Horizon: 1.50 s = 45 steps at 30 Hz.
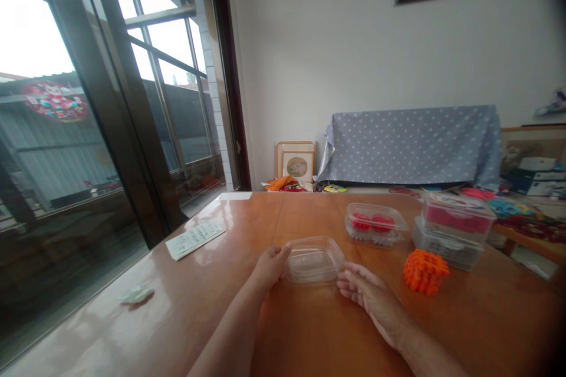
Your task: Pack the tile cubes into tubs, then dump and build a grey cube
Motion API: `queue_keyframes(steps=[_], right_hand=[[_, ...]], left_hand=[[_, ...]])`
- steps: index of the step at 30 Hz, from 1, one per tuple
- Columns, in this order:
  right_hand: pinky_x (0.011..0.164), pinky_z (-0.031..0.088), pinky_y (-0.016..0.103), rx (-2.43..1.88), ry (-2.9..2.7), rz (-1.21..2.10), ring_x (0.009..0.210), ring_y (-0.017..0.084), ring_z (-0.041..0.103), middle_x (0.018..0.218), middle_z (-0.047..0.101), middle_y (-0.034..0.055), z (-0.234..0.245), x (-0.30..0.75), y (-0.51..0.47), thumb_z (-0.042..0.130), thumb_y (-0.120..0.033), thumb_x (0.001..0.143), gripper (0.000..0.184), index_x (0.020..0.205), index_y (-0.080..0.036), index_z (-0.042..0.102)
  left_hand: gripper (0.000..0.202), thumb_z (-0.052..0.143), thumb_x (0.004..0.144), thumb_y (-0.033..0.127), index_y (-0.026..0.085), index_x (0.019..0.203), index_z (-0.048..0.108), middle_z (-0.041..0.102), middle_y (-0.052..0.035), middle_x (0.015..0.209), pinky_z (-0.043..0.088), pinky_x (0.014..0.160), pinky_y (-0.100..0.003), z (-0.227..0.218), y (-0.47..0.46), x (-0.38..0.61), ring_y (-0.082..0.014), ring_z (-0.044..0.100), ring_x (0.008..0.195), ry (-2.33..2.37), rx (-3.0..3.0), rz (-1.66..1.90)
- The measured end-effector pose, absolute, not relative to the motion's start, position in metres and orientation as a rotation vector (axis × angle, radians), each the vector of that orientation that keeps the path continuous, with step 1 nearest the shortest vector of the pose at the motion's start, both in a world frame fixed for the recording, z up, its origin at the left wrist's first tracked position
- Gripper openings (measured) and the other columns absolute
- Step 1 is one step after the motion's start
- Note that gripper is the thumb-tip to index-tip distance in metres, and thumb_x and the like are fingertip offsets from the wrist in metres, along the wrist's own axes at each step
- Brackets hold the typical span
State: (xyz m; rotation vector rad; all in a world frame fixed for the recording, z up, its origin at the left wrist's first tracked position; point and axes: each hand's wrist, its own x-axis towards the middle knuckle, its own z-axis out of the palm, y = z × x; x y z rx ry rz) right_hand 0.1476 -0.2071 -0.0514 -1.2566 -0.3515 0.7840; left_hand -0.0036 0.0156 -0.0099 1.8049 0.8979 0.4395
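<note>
Clear plastic is seen in the shallow container, which is placed between 2 hands above or on the bench. Its left rim is pinched by the left hand's fingers; whether its right end is gripped or merely touched by the right hand's curled fingers cannot be told. Lightness, flex and slipperiness are to be expected; opposite rims are best held gently. Farther right, an orange lattice block is seen.

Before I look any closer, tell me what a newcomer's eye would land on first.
Probably the orange knobbly block on the right of the table, near the stacked boxes. Next, the clear tray between the left hand and right hand. Beyond, the blue-grey polka-dot cloth stands out against the pale wall.
</note>
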Motion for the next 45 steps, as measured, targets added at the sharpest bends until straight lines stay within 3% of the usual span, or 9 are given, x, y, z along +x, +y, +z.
queue_keyframes(steps=[7,12,19,24,27,31,38,42,45], right_hand=[[0.082,0.061,0.035,-1.328,-0.268,0.73,0.101,0.026,0.075,0.108,0.077,0.0101,-0.049,0.145,-0.211,0.08,-0.04,0.081,0.054,0.127,-0.02,0.061],[0.094,0.059,0.033,-1.258,-0.295,0.752,0.116,0.025,0.07,0.125,0.073,0.0106,-0.042,0.143,-0.21,0.079,-0.039,0.082,0.053,0.129,-0.02,0.062],[0.096,0.057,0.036,-1.261,-0.33,0.761,0.127,0.028,0.063,0.145,0.062,0.0116,-0.038,0.144,-0.205,0.08,-0.036,0.08,0.048,0.125,-0.021,0.068],[0.09,0.058,0.035,-1.299,-0.36,0.698,0.118,0.027,0.068,0.131,0.07,0.0117,-0.038,0.146,-0.207,0.079,-0.043,0.079,0.048,0.12,-0.019,0.07],[0.086,0.058,0.035,-1.321,-0.383,0.561,0.108,0.028,0.072,0.114,0.076,0.0112,-0.035,0.147,-0.211,0.078,-0.052,0.078,0.05,0.114,-0.018,0.072],[0.086,0.059,0.038,-1.233,-0.349,0.263,0.099,0.027,0.073,0.108,0.076,0.0118,-0.019,0.152,-0.226,0.072,-0.06,0.082,0.05,0.108,-0.018,0.072],[0.098,0.055,0.035,-1.08,-0.084,-0.289,0.114,0.022,0.068,0.123,0.071,0.0086,0.004,0.201,-0.295,0.06,-0.055,0.091,0.043,0.119,-0.024,0.067],[0.106,0.051,0.034,-1.132,0.145,-0.17,0.13,0.022,0.061,0.143,0.061,0.0106,-0.01,0.24,-0.324,0.048,-0.064,0.091,0.06,0.133,-0.024,0.059],[0.111,0.048,0.04,-1.157,0.184,-0.022,0.138,0.028,0.053,0.149,0.055,0.0182,-0.025,0.256,-0.327,0.045,-0.073,0.089,0.076,0.139,-0.018,0.055]], left_hand=[[0.067,0.045,0.083,0.082,0.017,0.088,0.061,0.061,-0.0022,0.068,0.038,0.051,-0.024,-0.007,0.012,-0.008,-0.016,0.057,0.057,0.876,1.829,0.39],[0.061,0.072,0.074,0.066,0.015,0.108,0.069,0.07,-0.0079,0.093,0.042,0.063,-0.025,-0.005,0.008,-0.017,-0.0188,0.063,0.075,0.681,1.964,0.353],[0.052,0.07,0.077,0.059,0.015,0.105,0.07,0.07,-0.0084,0.096,0.042,0.07,-0.027,-0.011,0.007,-0.011,-0.0233,0.063,0.085,0.749,2.147,0.432],[0.061,0.074,0.071,0.063,0.015,0.109,0.068,0.069,-0.0094,0.099,0.044,0.075,-0.029,-0.014,0.012,-0.008,-0.0254,0.064,0.092,0.802,2.042,0.528],[0.066,0.073,0.069,0.069,0.015,0.106,0.066,0.067,-0.0106,0.097,0.046,0.077,-0.032,-0.012,0.013,-0.005,-0.0282,0.063,0.094,0.904,2.004,0.762],[0.045,0.059,0.086,0.065,0.021,0.09,0.064,0.065,-0.0067,0.085,0.046,0.073,-0.03,-0.003,-0.011,0.001,-0.024,0.062,0.084,0.739,1.993,0.917],[0.048,0.051,0.093,0.064,0.019,0.092,0.066,0.067,-0.006,0.087,0.048,0.078,-0.03,0.008,-0.095,0.035,-0.021,0.061,0.086,0.324,1.894,0.545],[0.065,0.053,0.089,0.073,0.014,0.112,0.067,0.07,-0.0175,0.116,0.051,0.096,-0.037,0.01,-0.129,0.072,-0.027,0.066,0.108,0.328,1.521,0.268],[0.076,0.054,0.09,0.071,0.01,0.135,0.057,0.055,-0.0263,0.143,0.045,0.11,-0.035,0.006,-0.147,0.106,-0.0292,0.058,0.131,0.318,1.297,0.178]])
